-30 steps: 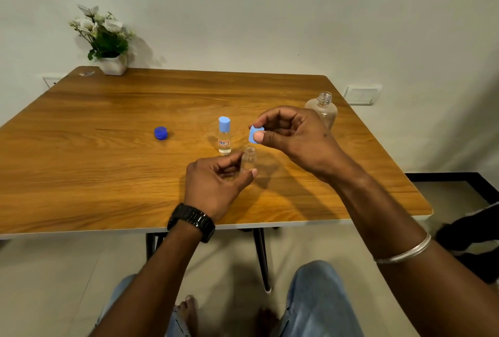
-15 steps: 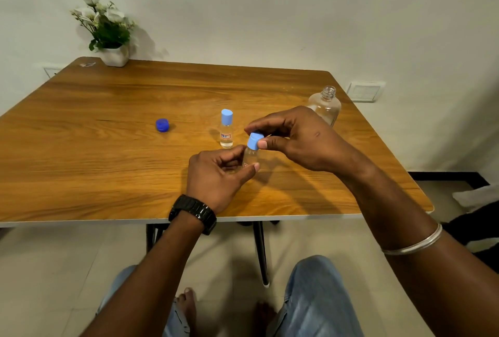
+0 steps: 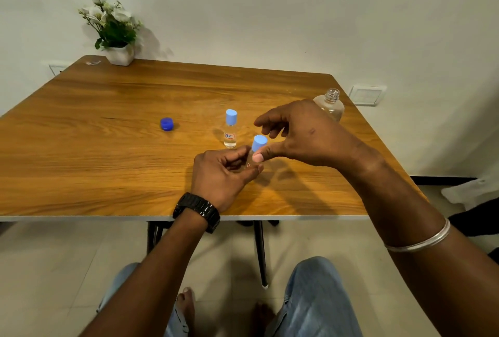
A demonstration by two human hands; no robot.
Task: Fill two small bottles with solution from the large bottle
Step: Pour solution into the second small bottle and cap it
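My left hand (image 3: 224, 172) grips a small clear bottle (image 3: 249, 161) near the table's front middle, tilted slightly right. A light blue cap (image 3: 259, 143) sits on its neck. My right hand (image 3: 299, 134) hovers over it, the thumb touching the cap's side and the fingers spread apart. A second small bottle (image 3: 230, 128) with a light blue cap stands upright just behind. The large clear bottle (image 3: 330, 104) stands uncapped at the right, partly hidden by my right hand. Its dark blue cap (image 3: 167, 124) lies to the left.
The wooden table (image 3: 108, 147) has a white pot of flowers (image 3: 116, 31) at its back left corner. The front edge runs just under my left wrist. My knees and bare feet show below, next to the table's black legs.
My right hand brought the light blue cap down onto the small bottle in my left hand, then spread its fingers off the cap. The left hand kept its grip.
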